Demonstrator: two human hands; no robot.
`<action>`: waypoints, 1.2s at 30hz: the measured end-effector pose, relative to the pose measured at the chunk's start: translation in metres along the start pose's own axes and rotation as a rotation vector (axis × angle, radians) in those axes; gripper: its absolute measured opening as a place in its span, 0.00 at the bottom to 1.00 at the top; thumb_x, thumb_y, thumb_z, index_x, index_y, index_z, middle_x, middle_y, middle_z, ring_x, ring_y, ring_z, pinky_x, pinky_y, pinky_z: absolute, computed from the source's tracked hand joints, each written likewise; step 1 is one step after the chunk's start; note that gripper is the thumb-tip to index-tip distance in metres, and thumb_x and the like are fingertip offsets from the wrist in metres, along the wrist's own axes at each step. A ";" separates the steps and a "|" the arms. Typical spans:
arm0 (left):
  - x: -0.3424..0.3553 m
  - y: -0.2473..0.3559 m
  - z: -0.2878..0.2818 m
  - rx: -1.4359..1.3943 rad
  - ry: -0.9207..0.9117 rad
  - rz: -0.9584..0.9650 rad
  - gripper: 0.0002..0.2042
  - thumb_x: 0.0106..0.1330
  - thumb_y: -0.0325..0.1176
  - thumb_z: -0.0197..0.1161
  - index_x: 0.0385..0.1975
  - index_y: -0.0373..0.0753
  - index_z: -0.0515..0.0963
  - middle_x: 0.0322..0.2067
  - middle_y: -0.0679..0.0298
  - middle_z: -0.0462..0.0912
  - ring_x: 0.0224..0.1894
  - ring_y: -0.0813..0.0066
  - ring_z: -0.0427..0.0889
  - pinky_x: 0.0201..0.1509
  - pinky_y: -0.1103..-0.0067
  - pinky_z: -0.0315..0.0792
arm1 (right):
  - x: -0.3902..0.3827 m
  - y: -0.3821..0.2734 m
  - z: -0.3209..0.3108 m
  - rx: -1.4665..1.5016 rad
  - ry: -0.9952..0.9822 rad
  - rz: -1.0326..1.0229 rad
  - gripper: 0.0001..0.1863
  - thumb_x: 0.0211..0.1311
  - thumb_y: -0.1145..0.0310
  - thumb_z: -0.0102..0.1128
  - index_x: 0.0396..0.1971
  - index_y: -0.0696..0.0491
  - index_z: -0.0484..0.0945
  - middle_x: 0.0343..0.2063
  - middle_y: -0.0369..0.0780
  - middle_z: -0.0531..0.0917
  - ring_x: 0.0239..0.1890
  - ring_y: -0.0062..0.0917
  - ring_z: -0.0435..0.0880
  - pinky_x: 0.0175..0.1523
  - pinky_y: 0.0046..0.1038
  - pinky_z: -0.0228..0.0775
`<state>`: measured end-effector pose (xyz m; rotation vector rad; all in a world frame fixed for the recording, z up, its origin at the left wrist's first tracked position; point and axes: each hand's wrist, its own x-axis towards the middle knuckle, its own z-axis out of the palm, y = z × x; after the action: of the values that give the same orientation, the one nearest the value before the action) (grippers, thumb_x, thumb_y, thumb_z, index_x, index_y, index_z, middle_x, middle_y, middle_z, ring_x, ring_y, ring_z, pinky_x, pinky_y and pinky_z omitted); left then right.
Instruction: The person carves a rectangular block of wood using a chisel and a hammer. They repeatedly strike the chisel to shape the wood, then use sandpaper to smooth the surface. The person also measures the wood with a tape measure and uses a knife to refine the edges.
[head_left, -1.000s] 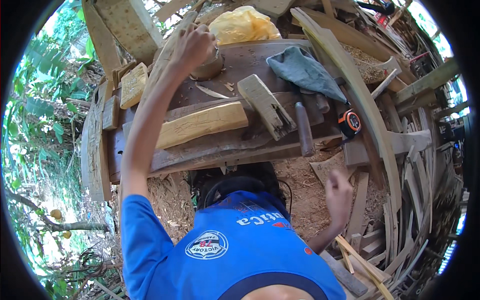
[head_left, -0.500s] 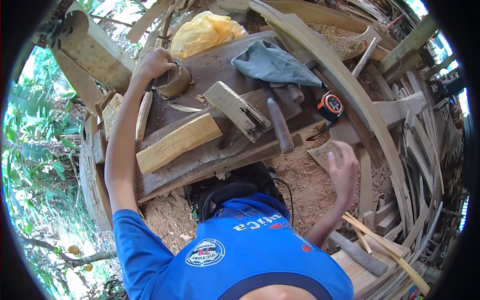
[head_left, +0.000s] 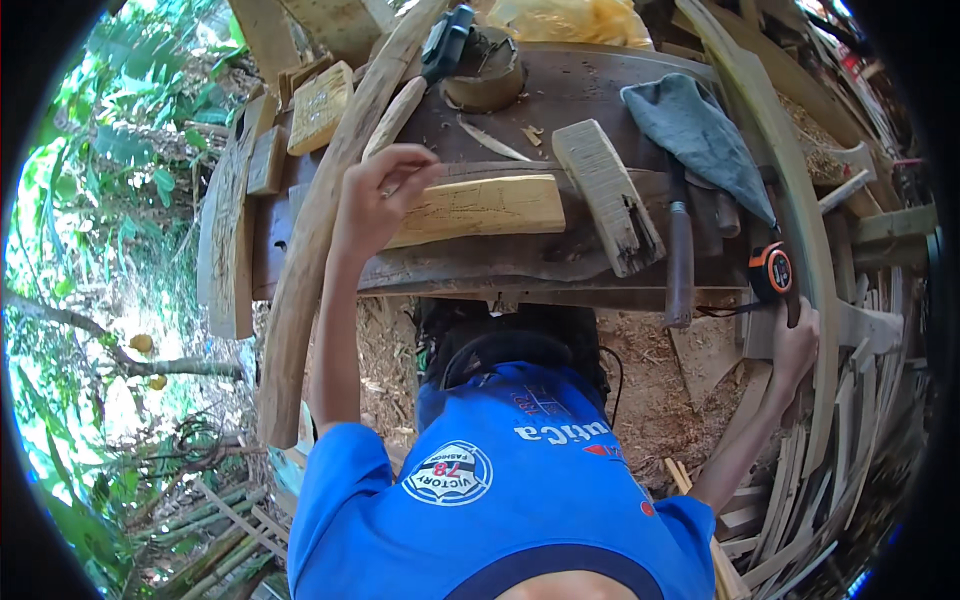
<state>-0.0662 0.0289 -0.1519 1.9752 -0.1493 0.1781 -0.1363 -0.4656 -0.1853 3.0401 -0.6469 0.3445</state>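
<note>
My left hand (head_left: 385,198) is over the left end of a yellowish wood block (head_left: 490,208), its fingers bent but apart, with nothing visible in them. A long brown wooden pole (head_left: 320,230) slants beside my left forearm. My right hand (head_left: 796,340) is closed around the lower end of a dark brown wooden handle (head_left: 793,305) at the bench's right end. Just above that hand lies an orange and black tape measure (head_left: 770,272). Whatever the handle's far end carries is hidden near a grey-blue cloth (head_left: 695,130).
A weathered block (head_left: 608,195) and a wooden-handled tool (head_left: 680,265) lie on the dark bench (head_left: 420,275). At the back are a round container (head_left: 485,78), a teal tool (head_left: 447,43) and a yellow plastic bag (head_left: 570,20). A long curved plank (head_left: 800,190) borders the right side.
My left hand has come away from the round container, back toward me. My right hand has moved forward onto the dark handle. The whole view has swung left.
</note>
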 end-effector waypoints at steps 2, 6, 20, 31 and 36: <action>-0.018 -0.019 -0.011 0.316 0.113 0.119 0.04 0.56 0.25 0.57 0.30 0.34 0.74 0.27 0.62 0.78 0.32 0.72 0.77 0.37 0.78 0.69 | 0.006 0.018 0.006 0.025 0.021 -0.061 0.17 0.55 0.60 0.55 0.40 0.54 0.73 0.37 0.43 0.75 0.41 0.39 0.75 0.43 0.36 0.67; -0.040 -0.039 -0.009 0.534 0.309 0.226 0.03 0.61 0.29 0.52 0.31 0.37 0.70 0.29 0.59 0.77 0.35 0.61 0.73 0.43 0.72 0.64 | 0.003 0.009 0.002 -0.044 0.142 -0.052 0.17 0.55 0.58 0.54 0.40 0.54 0.72 0.38 0.42 0.75 0.40 0.38 0.76 0.41 0.36 0.68; 0.008 -0.024 -0.014 0.800 0.546 -0.087 0.10 0.62 0.34 0.51 0.24 0.35 0.67 0.17 0.54 0.76 0.23 0.54 0.76 0.26 0.66 0.67 | -0.009 0.011 -0.037 0.944 0.203 0.419 0.15 0.59 0.61 0.54 0.38 0.57 0.75 0.24 0.36 0.73 0.22 0.14 0.69 0.25 0.17 0.60; 0.005 -0.009 0.015 0.711 0.252 -0.070 0.11 0.65 0.37 0.45 0.30 0.34 0.62 0.14 0.50 0.75 0.19 0.51 0.76 0.22 0.64 0.70 | -0.092 -0.066 -0.098 1.600 0.063 -0.104 0.15 0.62 0.61 0.47 0.40 0.57 0.60 0.14 0.37 0.67 0.12 0.18 0.65 0.15 0.19 0.60; 0.000 -0.003 0.015 0.703 0.278 -0.079 0.12 0.64 0.38 0.48 0.26 0.34 0.64 0.19 0.47 0.76 0.23 0.49 0.77 0.27 0.61 0.70 | -0.102 -0.088 -0.081 1.669 -0.092 -0.171 0.12 0.62 0.64 0.46 0.36 0.57 0.60 0.13 0.37 0.66 0.12 0.17 0.65 0.15 0.18 0.60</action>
<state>-0.0643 0.0167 -0.1606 2.6181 0.2019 0.5032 -0.2085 -0.3397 -0.1257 4.5611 0.1121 1.2591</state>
